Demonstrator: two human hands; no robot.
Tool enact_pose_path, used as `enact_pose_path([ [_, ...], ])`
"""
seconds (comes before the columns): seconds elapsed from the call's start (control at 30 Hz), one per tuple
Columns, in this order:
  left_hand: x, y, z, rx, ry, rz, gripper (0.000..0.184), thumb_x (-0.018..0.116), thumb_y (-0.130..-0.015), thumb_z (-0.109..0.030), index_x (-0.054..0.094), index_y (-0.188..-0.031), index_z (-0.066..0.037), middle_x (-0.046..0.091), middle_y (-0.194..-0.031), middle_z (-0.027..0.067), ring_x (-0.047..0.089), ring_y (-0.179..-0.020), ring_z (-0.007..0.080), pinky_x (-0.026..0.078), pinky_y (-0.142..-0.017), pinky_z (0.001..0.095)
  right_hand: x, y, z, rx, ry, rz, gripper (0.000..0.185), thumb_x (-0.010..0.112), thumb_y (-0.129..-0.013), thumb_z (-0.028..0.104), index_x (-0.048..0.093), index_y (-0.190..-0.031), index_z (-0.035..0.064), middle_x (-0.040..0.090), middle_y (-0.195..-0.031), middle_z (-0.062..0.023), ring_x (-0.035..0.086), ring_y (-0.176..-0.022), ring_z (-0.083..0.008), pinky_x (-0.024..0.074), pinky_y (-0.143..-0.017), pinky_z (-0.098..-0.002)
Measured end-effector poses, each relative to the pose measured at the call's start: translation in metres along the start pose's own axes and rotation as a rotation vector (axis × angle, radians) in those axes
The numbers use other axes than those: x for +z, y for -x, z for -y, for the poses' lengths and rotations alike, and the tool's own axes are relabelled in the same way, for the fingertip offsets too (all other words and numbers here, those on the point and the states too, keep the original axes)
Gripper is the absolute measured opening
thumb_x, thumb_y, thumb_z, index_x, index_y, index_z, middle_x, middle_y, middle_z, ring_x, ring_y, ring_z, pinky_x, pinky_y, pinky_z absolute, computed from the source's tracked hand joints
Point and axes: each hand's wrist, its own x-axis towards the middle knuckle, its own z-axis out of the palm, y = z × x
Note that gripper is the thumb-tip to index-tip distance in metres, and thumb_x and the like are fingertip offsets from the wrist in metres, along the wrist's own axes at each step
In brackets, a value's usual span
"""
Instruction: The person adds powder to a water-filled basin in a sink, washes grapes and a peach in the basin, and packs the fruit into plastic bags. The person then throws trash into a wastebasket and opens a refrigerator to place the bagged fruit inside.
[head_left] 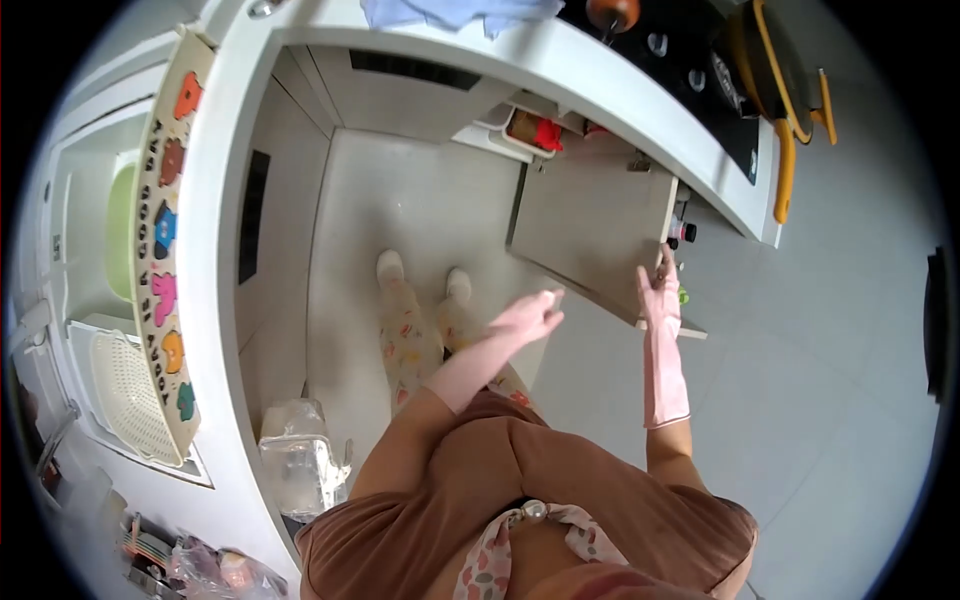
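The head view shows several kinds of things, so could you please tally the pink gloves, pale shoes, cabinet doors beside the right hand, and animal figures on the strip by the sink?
Pink gloves: 2
Pale shoes: 2
Cabinet door beside the right hand: 1
Animal figures on the strip: 6
Total: 11

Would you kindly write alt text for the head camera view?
A person wearing pink gloves has the right hand at the edge of an open cabinet door, with the left hand out in front. Beyond the door, a white counter holds a black stove.
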Motion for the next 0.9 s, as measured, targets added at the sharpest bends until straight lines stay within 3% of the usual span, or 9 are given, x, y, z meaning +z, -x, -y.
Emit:
enact_pose_path([
  [0.07, -0.042, -0.019, 0.001, 0.078, 0.080, -0.007, 0.040, 0.043, -0.091, -0.008, 0.053, -0.129, -0.002, 0.055, -0.117, 0.0056, 0.052, -0.083, 0.0146, 0.051, -0.089, 0.0291, -0.004, 0.007, 0.026, -0.013, 0.503, -0.097, 0.070, 0.072, -0.079, 0.016, 0.039, -0.141, 0.0138, 0.056, -0.124, -0.0199, 0.061, -0.103, -0.0330, 0.0506, -0.088, -0.0380],
  [0.1, -0.065, -0.026, 0.000, 0.144, 0.109, 0.007, 0.038, 0.043, -0.091, -0.008, 0.055, -0.126, -0.001, 0.058, -0.113, 0.0066, 0.054, -0.080, 0.0151, 0.052, -0.087, 0.0303, 0.003, 0.004, 0.024, -0.309, 0.683, -0.251, 0.068, 0.073, -0.077, 0.017, 0.042, -0.138, 0.0093, 0.056, -0.123, -0.0203, 0.061, -0.103, -0.0343, 0.0501, -0.089, -0.0388],
  [0.17, -0.092, -0.007, -0.016, 0.442, -0.575, -0.129, 0.034, 0.046, -0.091, -0.009, 0.057, -0.122, 0.000, 0.065, -0.107, 0.0107, 0.059, -0.077, 0.0171, 0.052, -0.081, 0.0316, 0.029, -0.013, 0.053, -0.874, 0.478, -0.299, 0.061, 0.073, -0.078, 0.017, 0.047, -0.132, 0.0051, 0.059, -0.117, -0.0206, 0.060, -0.102, -0.0348, 0.0508, -0.087, -0.0390],
  [0.23, -0.103, 0.037, -0.042, 0.652, -1.290, -0.359, 0.034, 0.050, -0.092, -0.012, 0.056, -0.124, -0.002, 0.068, -0.100, 0.0136, 0.064, -0.078, 0.0182, 0.052, -0.076, 0.0316, 0.074, -0.050, 0.064, -0.535, 0.485, 0.033, 0.065, 0.075, -0.079, 0.018, 0.046, -0.135, 0.0055, 0.059, -0.120, -0.0184, 0.060, -0.106, -0.0320, 0.0490, -0.091, -0.0359],
  [0.5, -0.183, 0.114, -0.037, 0.811, -0.617, -0.749, 0.031, 0.053, -0.094, -0.013, 0.057, -0.123, -0.002, 0.069, -0.094, 0.0074, 0.063, -0.081, 0.0113, 0.049, -0.074, 0.0239, 0.176, -0.273, 0.055, 0.073, 0.508, -0.045, 0.032, 0.060, -0.088, 0.019, 0.055, -0.115, 0.0036, 0.064, -0.108, -0.0178, 0.062, -0.098, -0.0290, 0.0495, -0.086, -0.0363],
  [0.6, -0.176, 0.142, -0.036, 0.828, -0.591, -0.781, 0.041, 0.057, -0.091, -0.017, 0.055, -0.116, 0.015, 0.064, -0.083, 0.0022, 0.054, -0.073, 0.0062, 0.044, -0.067, 0.0215, 0.176, -0.282, 0.050, 0.147, 0.437, -0.078, 0.025, 0.055, -0.091, 0.020, 0.059, -0.108, 0.0029, 0.065, -0.104, -0.0177, 0.062, -0.096, -0.0279, 0.0496, -0.084, -0.0364],
  [0.77, -0.168, 0.131, -0.019, 0.885, -0.690, -0.815, 0.029, 0.052, -0.092, -0.012, 0.061, -0.113, 0.007, 0.056, -0.073, 0.0002, 0.047, -0.070, 0.0045, 0.041, -0.066, 0.0223, 0.155, -0.192, 0.034, -0.050, 0.081, -0.145, 0.022, 0.050, -0.095, 0.019, 0.062, -0.090, 0.0020, 0.064, -0.085, -0.0149, 0.059, -0.077, -0.0216, 0.0487, -0.072, -0.0349],
  [0.8, -0.143, 0.138, -0.027, 0.871, -0.735, -0.781, 0.031, 0.054, -0.092, -0.014, 0.061, -0.114, 0.005, 0.060, -0.081, 0.0037, 0.052, -0.077, 0.0081, 0.044, -0.069, 0.0240, 0.144, -0.159, 0.041, -0.165, -0.058, -0.118, 0.022, 0.052, -0.095, 0.018, 0.060, -0.081, 0.0021, 0.061, -0.071, -0.0124, 0.054, -0.063, -0.0168, 0.0477, -0.063, -0.0332],
  [0.9, -0.112, 0.132, -0.039, 1.149, -1.043, -0.770, 0.049, 0.066, -0.086, -0.025, 0.055, -0.127, -0.002, 0.062, -0.119, 0.0140, 0.059, -0.105, 0.0218, 0.050, -0.084, 0.0317, 0.120, -0.107, 0.025, -0.585, -0.502, 0.313, 0.013, 0.048, -0.091, -0.003, 0.057, -0.084, 0.0028, 0.059, -0.081, -0.0003, 0.050, -0.076, -0.0085, 0.0432, -0.070, -0.0238],
])
